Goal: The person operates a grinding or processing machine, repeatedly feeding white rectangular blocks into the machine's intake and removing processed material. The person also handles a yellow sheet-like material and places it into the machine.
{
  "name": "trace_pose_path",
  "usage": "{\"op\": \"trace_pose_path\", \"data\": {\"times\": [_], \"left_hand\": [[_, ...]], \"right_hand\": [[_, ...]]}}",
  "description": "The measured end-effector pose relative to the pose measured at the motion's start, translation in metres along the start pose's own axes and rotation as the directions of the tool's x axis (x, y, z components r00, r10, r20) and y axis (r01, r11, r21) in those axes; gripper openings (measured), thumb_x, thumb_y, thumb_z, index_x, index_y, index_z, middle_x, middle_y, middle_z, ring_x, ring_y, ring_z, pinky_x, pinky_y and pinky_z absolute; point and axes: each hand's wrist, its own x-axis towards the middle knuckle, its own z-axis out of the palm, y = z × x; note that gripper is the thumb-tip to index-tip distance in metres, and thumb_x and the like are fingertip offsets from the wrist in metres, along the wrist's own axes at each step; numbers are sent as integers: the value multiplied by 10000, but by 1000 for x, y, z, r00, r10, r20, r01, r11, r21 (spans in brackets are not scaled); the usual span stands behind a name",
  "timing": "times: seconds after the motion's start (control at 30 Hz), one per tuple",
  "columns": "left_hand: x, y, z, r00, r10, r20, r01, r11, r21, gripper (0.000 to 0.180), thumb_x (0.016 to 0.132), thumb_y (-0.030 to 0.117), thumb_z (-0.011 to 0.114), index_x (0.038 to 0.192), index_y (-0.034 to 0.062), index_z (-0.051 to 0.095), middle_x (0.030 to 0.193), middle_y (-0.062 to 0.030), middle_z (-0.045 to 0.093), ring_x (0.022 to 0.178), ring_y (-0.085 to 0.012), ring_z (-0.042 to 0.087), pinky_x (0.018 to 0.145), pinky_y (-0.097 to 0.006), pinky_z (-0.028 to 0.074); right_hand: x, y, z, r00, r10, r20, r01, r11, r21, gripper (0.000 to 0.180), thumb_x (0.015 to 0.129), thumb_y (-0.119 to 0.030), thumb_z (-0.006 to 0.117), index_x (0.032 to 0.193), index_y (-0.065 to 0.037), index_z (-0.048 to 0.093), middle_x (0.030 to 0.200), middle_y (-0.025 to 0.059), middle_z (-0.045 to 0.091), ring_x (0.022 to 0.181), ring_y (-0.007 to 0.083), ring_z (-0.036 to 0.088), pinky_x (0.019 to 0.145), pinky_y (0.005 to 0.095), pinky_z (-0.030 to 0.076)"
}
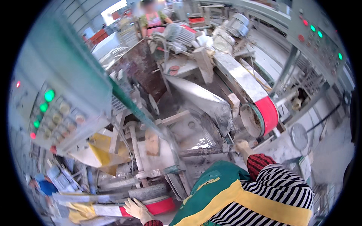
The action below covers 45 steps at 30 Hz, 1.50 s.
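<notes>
My left hand (137, 211), in a pale glove, lies with its fingers spread at the red rounded end of a long white guard (161, 206) at lower left. Just beyond that guard sits a thick grey wheel-like part (149, 192). In a pale glove too, my right hand (244, 147) reaches to the right end of a dark, dirty horizontal bar (203, 151). Its fingers are small and partly hidden, so their grip is unclear. Above it is a second long guard with a red end (267, 115), next to a round drum (252, 119).
Control panels with lit buttons stand at left (56, 113) and right (316, 37). A curved metal sheet (200, 96) and a wet tray (198, 141) lie between the guards. Yellow sheeting (103, 150) hangs at left. A person in a pink apron (154, 22) stands at the back.
</notes>
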Motion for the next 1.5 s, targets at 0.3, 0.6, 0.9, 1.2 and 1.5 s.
{"op": "trace_pose_path", "data": {"times": [0.3,0.6,0.9,1.2,1.5], "left_hand": [[-1,30,-31,1000,-5,-23,5,1000,12,409,952,332,491,1247,58,564,1281,-117,537,1234,-388,421,1044,-481,314],[-8,37,-36,999,-48,2,48,999,19,403,966,342,471,1250,74,572,1275,-111,553,1272,-405,404,1076,-495,292],[-9,53,-34,999,-11,-45,11,1000,-9,429,977,347,451,1270,54,559,1281,-124,576,1270,-423,421,1061,-491,302],[-25,45,-37,994,-51,-101,54,998,23,407,953,319,501,1245,43,566,1251,-125,591,1260,-404,435,1069,-487,311],[-29,55,-44,975,23,-223,-24,1000,-3,366,905,264,556,1156,-2,582,1106,-167,610,1150,-408,488,994,-486,358]], "right_hand": [[-6,-44,20,950,117,289,-148,985,87,397,861,-133,618,1250,-57,584,846,153,677,629,212,639,525,322,502],[-26,-74,88,815,-65,576,221,954,-205,475,842,-217,603,1292,-68,573,976,114,707,835,224,682,729,354,537],[14,3,51,808,-101,580,351,874,-337,404,869,-276,549,1244,-140,615,1061,109,707,948,261,679,847,376,531],[-59,-76,39,854,17,521,295,808,-510,314,887,-280,509,1138,-171,662,951,103,714,858,247,681,760,369,538],[-43,-68,65,818,-32,575,389,767,-510,476,783,-291,597,1234,-145,643,962,153,713,880,283,687,808,364,545]]}}
